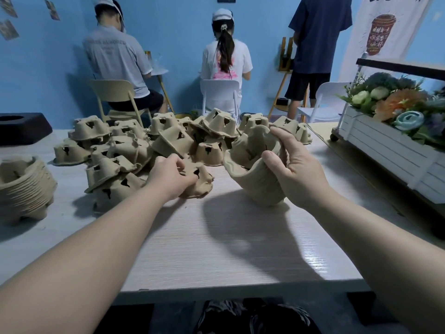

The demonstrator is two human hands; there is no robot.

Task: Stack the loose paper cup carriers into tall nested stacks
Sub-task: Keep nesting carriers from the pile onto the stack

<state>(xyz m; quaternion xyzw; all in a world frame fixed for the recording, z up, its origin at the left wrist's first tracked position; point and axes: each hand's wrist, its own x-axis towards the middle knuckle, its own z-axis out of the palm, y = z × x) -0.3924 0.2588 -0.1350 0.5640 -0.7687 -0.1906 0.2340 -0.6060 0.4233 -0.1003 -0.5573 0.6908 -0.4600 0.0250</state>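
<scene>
Right hand point(295, 173) grips a nested stack point(256, 169) of carriers, lifted off the table point(216, 242) and tilted. Left hand point(169, 175) curls round a single carrier point(198, 180) lying on the table — hands apart. Loose carriers point(154, 143) heaped just beyond both hands; a second stack point(22, 186) well left of the left hand.

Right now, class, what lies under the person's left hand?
A single loose carrier lies upside down on the table, with the left hand gripping its top. The part beneath the palm is covered, so anything under the carrier cannot be seen.

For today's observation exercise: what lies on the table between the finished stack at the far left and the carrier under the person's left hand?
In the head view, loose upturned carriers lie between the stack and the carrier gripped by the left hand.
</scene>
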